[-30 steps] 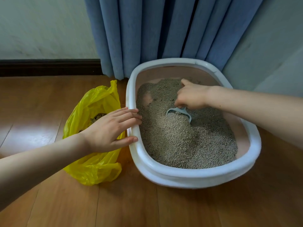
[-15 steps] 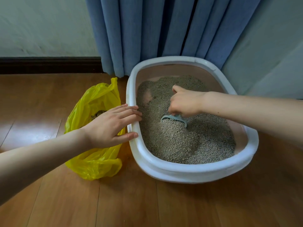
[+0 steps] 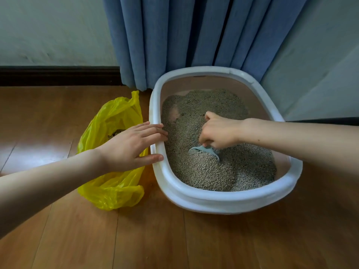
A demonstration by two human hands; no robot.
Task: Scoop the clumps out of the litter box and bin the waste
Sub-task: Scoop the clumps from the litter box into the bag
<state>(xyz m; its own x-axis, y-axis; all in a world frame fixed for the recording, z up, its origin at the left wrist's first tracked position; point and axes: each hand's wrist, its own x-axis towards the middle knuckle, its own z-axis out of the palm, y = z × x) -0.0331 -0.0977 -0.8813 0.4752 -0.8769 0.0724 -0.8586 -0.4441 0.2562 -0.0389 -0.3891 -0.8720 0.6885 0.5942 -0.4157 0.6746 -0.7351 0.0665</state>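
The right hand [image 3: 218, 133] reaches in from the right with the forearm stretched across the far side of the litter box [image 3: 223, 200], knuckles up and fingers curled tightly round the handle of a small scoop [image 3: 205, 152]. The scoop is pale grey-blue plastic, its rounded bowl tilted down and partly sunk in the litter [image 3: 204, 171]. The left hand [image 3: 130, 146] comes in from the lower left, its forearm lying over the yellow bag [image 3: 110, 191]. Its fingers are straight and slightly spread, resting flat on the left rim of the box with the fingertips just over the inner edge and the thumb pressed along the rim nearer the person; it holds nothing.

The box is an oval tub with a thick, smooth white rim and a pinkish inner wall, filled with coarse grey-beige granules heaped unevenly. The bag is thin, glossy, crumpled plastic, standing open just beside the box on its left, with some dark granular waste visible inside. Both sit on a polished wooden plank floor [image 3: 174, 239]. Behind the box hangs a pleated blue curtain [image 3: 184, 35] against a pale wall [image 3: 48, 30] with a dark skirting board.
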